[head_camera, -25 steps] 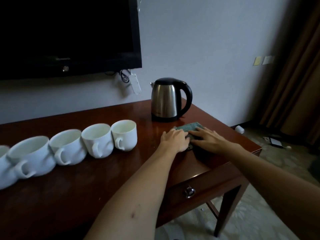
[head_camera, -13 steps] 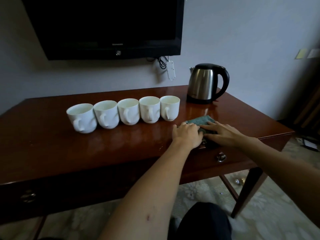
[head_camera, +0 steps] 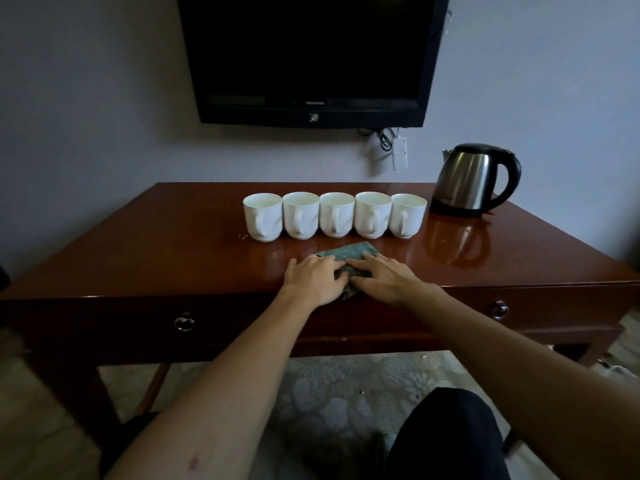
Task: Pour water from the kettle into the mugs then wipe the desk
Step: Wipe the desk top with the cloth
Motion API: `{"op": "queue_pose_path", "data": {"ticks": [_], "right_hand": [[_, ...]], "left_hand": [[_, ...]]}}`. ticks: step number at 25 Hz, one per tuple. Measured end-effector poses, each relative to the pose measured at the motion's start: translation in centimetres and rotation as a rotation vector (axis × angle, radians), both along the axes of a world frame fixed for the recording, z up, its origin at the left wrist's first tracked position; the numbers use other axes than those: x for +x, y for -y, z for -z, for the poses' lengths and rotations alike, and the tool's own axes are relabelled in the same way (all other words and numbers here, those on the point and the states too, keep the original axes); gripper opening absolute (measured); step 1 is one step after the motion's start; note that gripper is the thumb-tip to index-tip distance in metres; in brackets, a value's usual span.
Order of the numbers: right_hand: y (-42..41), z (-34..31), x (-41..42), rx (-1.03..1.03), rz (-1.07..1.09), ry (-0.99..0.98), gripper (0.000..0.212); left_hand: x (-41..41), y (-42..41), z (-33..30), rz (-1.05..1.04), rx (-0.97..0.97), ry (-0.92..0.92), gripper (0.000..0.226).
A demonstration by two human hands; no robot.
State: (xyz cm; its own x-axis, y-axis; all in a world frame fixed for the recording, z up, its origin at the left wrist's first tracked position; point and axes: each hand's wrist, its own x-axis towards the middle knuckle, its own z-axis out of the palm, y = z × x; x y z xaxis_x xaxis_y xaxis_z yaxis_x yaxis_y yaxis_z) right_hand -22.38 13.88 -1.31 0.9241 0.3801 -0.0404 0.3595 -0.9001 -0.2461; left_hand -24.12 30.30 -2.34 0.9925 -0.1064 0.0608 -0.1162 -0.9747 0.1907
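I have both hands down on a green cloth (head_camera: 346, 259) near the front edge of the wooden desk (head_camera: 138, 258). My left hand (head_camera: 317, 279) lies on the cloth's left part with the fingers bent over it, pressing and bunching the fabric; my right hand (head_camera: 384, 277) lies flat on its right part, fingers fairly straight, pressing rather than clutching. The two hands touch at the fingertips over the cloth, and a corner of fabric shows beyond them at 12 o'clock.

From the cloth, the row of five white mugs (head_camera: 334, 216) stands at 12 o'clock, side by side and touching, handles turned toward me. What they hold I cannot tell. The steel kettle (head_camera: 467, 178) with its black handle stands upright at 2 o'clock, just beside the rightmost mug but apart from it. A few water drops (head_camera: 242, 236) sit on the desk at the leftmost mug's foot, at 10 o'clock from the cloth. A dark television (head_camera: 311, 57) hangs on the wall above.
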Motion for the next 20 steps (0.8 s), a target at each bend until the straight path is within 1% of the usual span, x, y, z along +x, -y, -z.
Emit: {"op": "queue_pose_path", "data": {"ticks": [7, 11, 20], "right_hand": [[-10.7, 0.1, -0.9, 0.027, -0.181, -0.017, 0.056], [-17.7, 0.3, -1.1, 0.046, -0.289, -0.009, 0.053], [-28.6, 1.0, -0.1, -0.040, -0.381, -0.035, 0.059]], "left_hand": [[-3.1, -10.7, -0.3, -0.133, 0.022, -0.019, 0.049], [-4.5, -16.9, -0.7, -0.231, 0.074, -0.044, 0.047], [-5.8, -26.3, -0.5, -0.373, 0.065, -0.048, 0.046]]}}
